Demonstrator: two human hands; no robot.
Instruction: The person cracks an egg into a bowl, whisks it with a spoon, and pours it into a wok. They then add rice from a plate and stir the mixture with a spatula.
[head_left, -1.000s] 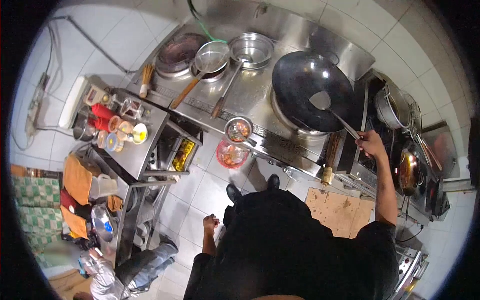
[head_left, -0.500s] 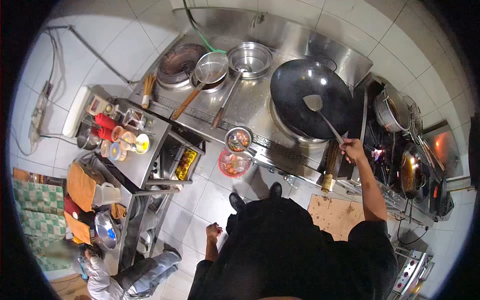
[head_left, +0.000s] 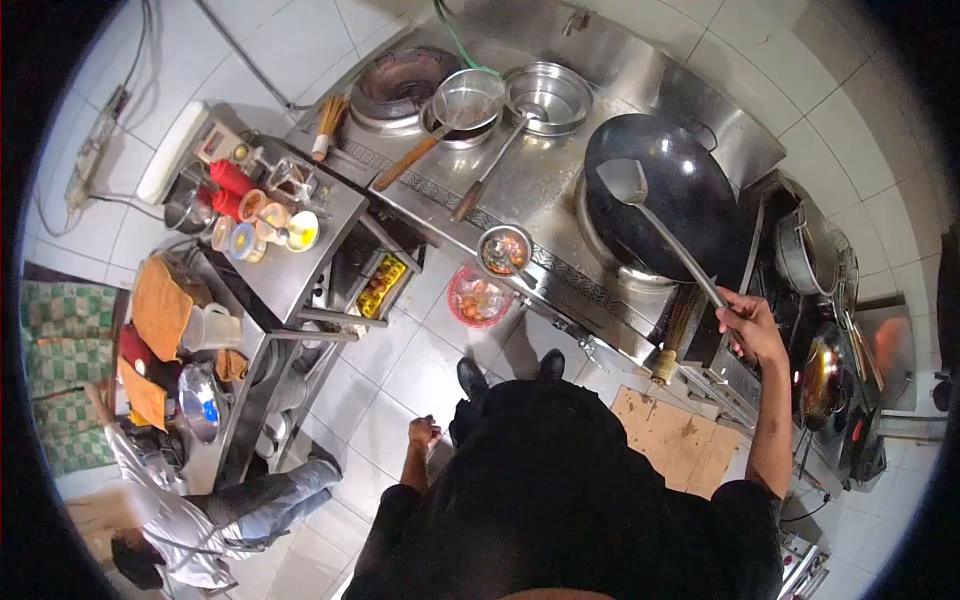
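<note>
My right hand (head_left: pixel 752 330) is wrapped round the handle end of a long metal wok spatula (head_left: pixel 672 228). The spatula's blade overlaps the left side of a black wok (head_left: pixel 690 170), which sits tilted on the range. No food shows inside the wok. Low beside my body, my left hand (head_left: pixel 424 432) has its fingers curled in, with nothing visible in it. A small metal bowl (head_left: pixel 504 250) of chopped red and green bits is at the range's front edge, above a red plastic basket (head_left: pixel 478 297) on the floor.
A wire strainer (head_left: pixel 468 100), a ladle (head_left: pixel 490 170) and a steel basin (head_left: pixel 548 98) lie along the range. Seasoning tubs (head_left: pixel 258 228) crowd the left side table. An oily pan (head_left: pixel 823 375) stands at the right. A co-worker (head_left: pixel 190 525) is at lower left.
My right hand and the spatula have come closer to me, the blade now further left over the wok. The whole view has shifted. The co-worker has leaned and stretched out an arm.
</note>
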